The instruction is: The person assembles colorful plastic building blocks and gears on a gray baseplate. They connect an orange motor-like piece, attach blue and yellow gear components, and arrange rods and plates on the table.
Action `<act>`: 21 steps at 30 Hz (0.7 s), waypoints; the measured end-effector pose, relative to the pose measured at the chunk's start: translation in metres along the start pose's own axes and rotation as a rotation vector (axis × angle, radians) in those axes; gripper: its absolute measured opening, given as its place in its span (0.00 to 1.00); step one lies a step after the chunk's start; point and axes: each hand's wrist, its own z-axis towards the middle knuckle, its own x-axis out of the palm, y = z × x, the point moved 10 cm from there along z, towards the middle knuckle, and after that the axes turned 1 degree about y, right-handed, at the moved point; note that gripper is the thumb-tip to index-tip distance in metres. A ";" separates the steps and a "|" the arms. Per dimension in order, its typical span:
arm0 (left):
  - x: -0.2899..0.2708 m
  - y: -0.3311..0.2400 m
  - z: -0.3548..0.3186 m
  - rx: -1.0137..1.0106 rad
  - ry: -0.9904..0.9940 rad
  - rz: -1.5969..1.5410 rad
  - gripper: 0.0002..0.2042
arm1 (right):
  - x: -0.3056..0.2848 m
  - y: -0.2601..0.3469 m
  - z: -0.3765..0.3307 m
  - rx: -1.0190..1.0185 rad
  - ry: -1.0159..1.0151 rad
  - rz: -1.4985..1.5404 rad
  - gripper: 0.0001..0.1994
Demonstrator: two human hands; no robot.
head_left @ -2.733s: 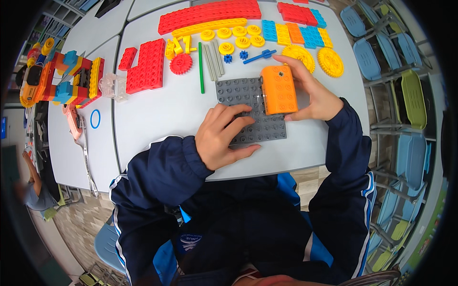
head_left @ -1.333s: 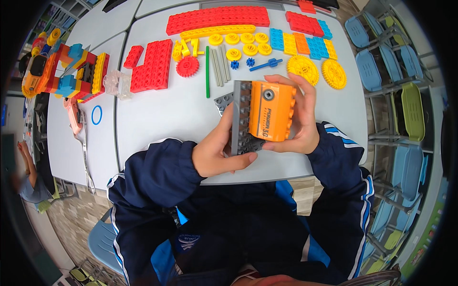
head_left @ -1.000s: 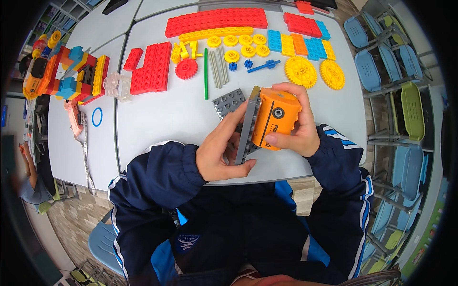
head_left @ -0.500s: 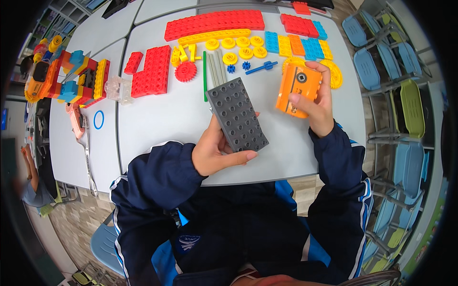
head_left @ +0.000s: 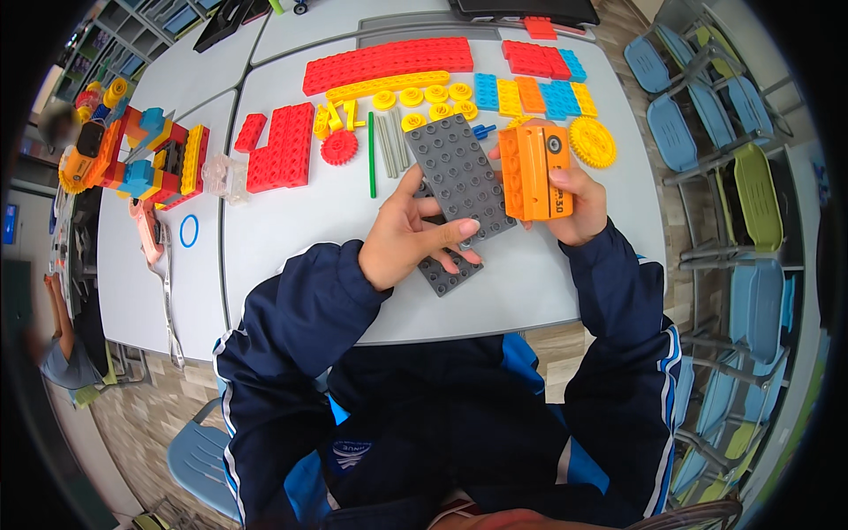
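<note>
Dark grey, the plate (head_left: 455, 168) lies tilted in our left hand (head_left: 402, 234), thumb pressed on its studs and fingers underneath, gripping it near the lower left edge. Its long axis slants from upper left down to the right. Just right of it, our right hand (head_left: 583, 203) is closed round the orange block (head_left: 539, 172), thumb on the front face. The block's long axis points nearly straight away from us, so the two pieces meet at an angle, not square. Its studded side seems turned toward the plate's right edge; whether they touch, we cannot tell.

Below the plate and our left fingers, a second plate (head_left: 449, 281) shows in part, seemingly lying on the table (head_left: 291, 216). It is plainly nearer our left hand than our right. Beyond the plate we see a blue shaft (head_left: 482, 131), half covered, and grey rods (head_left: 394, 146) to its left. A yellow gear (head_left: 593, 143) lies just past our right hand.
</note>
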 end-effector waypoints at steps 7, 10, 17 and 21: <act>-0.012 -0.005 -0.009 0.198 -0.042 0.399 0.48 | 0.010 -0.011 0.002 0.055 0.117 -0.176 0.35; -0.017 -0.020 -0.016 0.432 -0.132 0.859 0.48 | 0.005 -0.007 0.002 0.027 0.079 -0.146 0.34; -0.021 -0.021 -0.019 0.413 -0.141 1.246 0.47 | -0.022 -0.004 0.002 0.141 -0.087 -0.401 0.33; -0.027 -0.023 -0.018 0.433 -0.088 1.200 0.47 | -0.018 -0.015 -0.001 0.189 -0.074 -0.424 0.32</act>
